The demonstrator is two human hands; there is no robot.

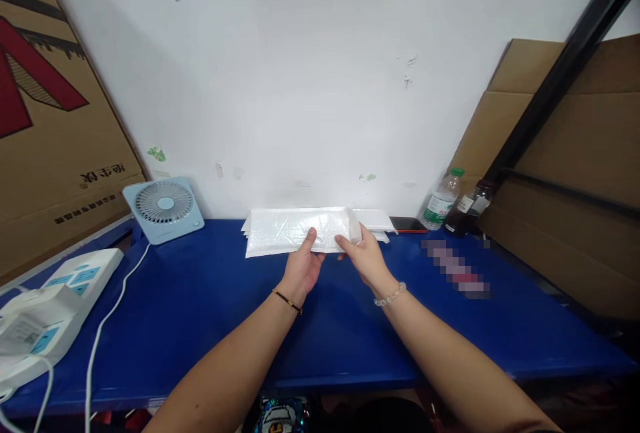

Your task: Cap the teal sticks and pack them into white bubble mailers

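A white bubble mailer [280,230] is held in front of me by both hands, its long side running left to right. My left hand [303,266] grips the lower edge near the middle, thumb on top and fingers beneath. At the right end, my right hand [364,256] closes on the mailer with its thumb pressed on the front face. Behind it, more white mailers [375,220] stick out at both sides, lying on the blue table [215,313]. Whether anything is inside the held mailer cannot be seen.
A light blue fan [165,206] and a white power strip [85,286] with cables stand at left. On the right are a dark phone [410,225], a water bottle [443,200], a dark bottle [467,210] and a blurred-out item [457,270]. Cardboard [565,220] flanks the table.
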